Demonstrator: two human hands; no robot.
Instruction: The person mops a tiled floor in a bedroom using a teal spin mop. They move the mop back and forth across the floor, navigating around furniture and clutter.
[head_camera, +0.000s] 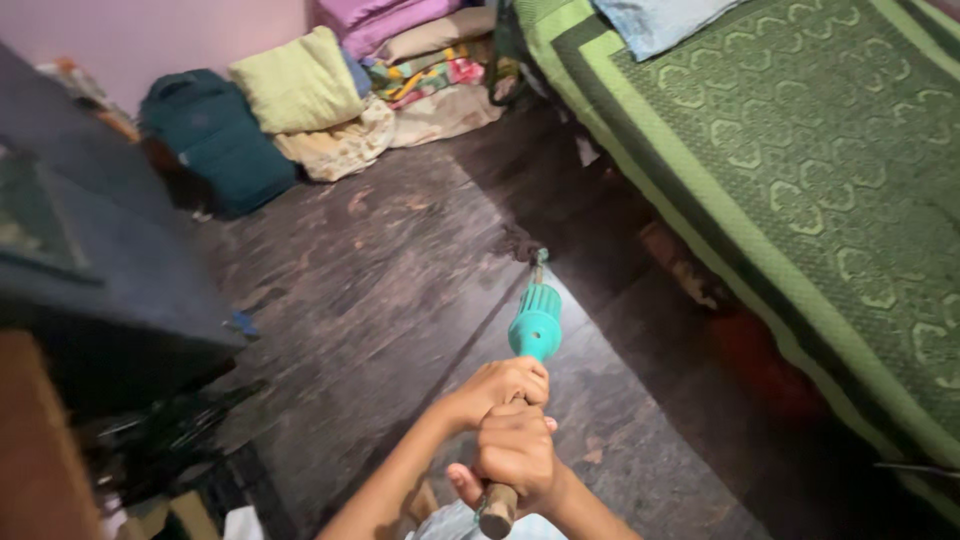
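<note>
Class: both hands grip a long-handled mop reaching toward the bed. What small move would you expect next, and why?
Probably a short pull back: both the left hand and right hand clasp the mop handle, whose dark head lies far out on the dark floor beside the green bed.

Landmark: bed (800, 180) with green patterned cover, on the right.
Pale blue pillow (655, 22): on the bed's far end.
Dark floor (400, 270): left of the bed.
Pile of folded bedding (420, 60): on the floor beyond the bed's head end.
Yellow-green cushion (298, 82): left of that pile.
Teal bag (215, 135): further left of the bed, beside the cushion.
Dark cabinet (90, 270): across the floor from the bed.
</note>
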